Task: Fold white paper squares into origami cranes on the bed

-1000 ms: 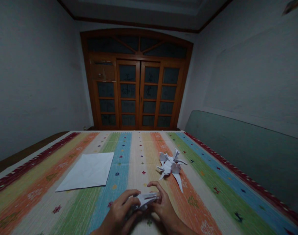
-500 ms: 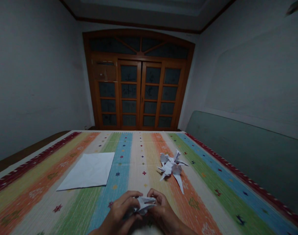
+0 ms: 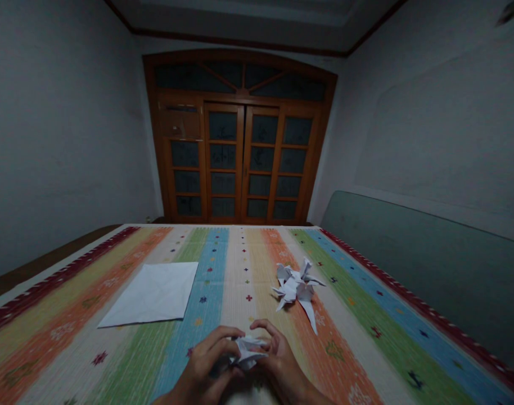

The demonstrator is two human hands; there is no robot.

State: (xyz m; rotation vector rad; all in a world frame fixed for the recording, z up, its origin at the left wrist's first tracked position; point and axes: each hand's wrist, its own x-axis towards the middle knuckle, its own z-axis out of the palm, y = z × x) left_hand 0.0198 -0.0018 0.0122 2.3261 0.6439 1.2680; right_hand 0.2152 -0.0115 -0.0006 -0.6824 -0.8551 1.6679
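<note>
My left hand [image 3: 208, 360] and my right hand [image 3: 280, 360] together hold a small folded white paper piece [image 3: 249, 352] just above the striped cloth, near its front. Parts of the paper are hidden by my fingers. Further forward, right of centre, lies a white origami model [image 3: 296, 288] with several pointed wings and tails. A flat square sheet of white paper [image 3: 151, 295] rests on the cloth left of centre, well away from both hands.
The multicoloured striped cloth [image 3: 240, 281] covers a wide bed or table. A long green-grey cushion [image 3: 413, 264] runs along the right wall. Wooden glazed double doors [image 3: 240, 163] stand beyond the far edge, and grey walls flank both sides.
The folded paper now looks more crumpled and compact between my hands, and my right fingers have risen over it. The view has barely shifted.
</note>
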